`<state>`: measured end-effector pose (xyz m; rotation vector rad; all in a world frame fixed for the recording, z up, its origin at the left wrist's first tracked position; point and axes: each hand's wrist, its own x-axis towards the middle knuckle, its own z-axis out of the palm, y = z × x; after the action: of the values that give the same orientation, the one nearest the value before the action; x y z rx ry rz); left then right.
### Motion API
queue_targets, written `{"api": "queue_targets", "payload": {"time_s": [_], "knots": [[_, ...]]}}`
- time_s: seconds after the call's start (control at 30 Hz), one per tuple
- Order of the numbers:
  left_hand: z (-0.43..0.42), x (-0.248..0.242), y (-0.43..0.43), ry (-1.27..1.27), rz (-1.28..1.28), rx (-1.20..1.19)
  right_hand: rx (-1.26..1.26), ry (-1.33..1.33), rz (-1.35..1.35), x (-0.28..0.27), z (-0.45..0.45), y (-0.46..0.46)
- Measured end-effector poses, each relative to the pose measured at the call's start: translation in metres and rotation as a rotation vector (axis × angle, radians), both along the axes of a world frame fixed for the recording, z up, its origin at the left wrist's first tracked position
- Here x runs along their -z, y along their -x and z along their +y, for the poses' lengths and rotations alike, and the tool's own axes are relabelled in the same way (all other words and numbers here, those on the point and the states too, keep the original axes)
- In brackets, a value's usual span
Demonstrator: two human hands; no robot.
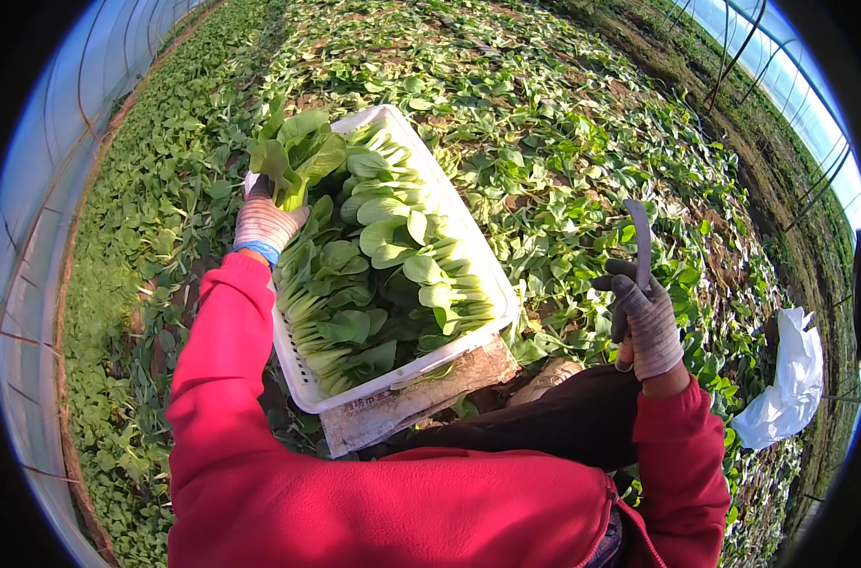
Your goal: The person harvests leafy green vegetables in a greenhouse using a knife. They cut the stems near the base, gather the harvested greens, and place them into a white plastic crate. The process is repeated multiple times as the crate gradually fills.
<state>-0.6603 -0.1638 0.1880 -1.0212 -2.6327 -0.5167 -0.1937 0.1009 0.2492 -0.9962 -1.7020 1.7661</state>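
Note:
My left hand (269, 220), in a striped work glove with a blue band at the wrist, grips a head of bok choy (297, 157) over the far left corner of a white plastic crate (407, 373). Inside the crate, many bok choy heads (395, 227) lie in two rows, stems facing outward and leaves towards the middle. To the right of the crate, my right hand (643, 319), gloved too, is closed around a curved knife (640, 241) whose blade points up and away. The knife's handle is hidden in the hand.
A worn, printed board (423, 394) shows under the crate's near edge. Cut leaves (544, 184) litter the soil ahead and right. Standing greens (125, 284) grow at left beside the plastic greenhouse wall (40, 213). A white plastic bag (785, 387) lies at right. My bent leg (544, 419) is near the crate.

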Motion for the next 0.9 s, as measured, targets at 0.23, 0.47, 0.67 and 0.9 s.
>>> {"api": "queue_targets", "payload": {"time_s": [0.23,0.47,0.67,0.9], "knots": [[-0.030,0.029,0.016,0.603,-0.279,-0.279,-0.002,0.020,-0.084,0.005,0.003,0.010],[-0.007,0.057,0.027,0.881,-0.315,-0.220,0.057,0.080,-0.177,-0.003,0.001,0.015],[-0.006,0.095,0.047,1.041,-0.405,-0.264,0.044,0.078,-0.082,-0.008,-0.003,0.013],[0.000,0.046,0.034,1.000,-0.442,-0.244,0.035,0.106,-0.030,-0.018,-0.008,0.006]]}}
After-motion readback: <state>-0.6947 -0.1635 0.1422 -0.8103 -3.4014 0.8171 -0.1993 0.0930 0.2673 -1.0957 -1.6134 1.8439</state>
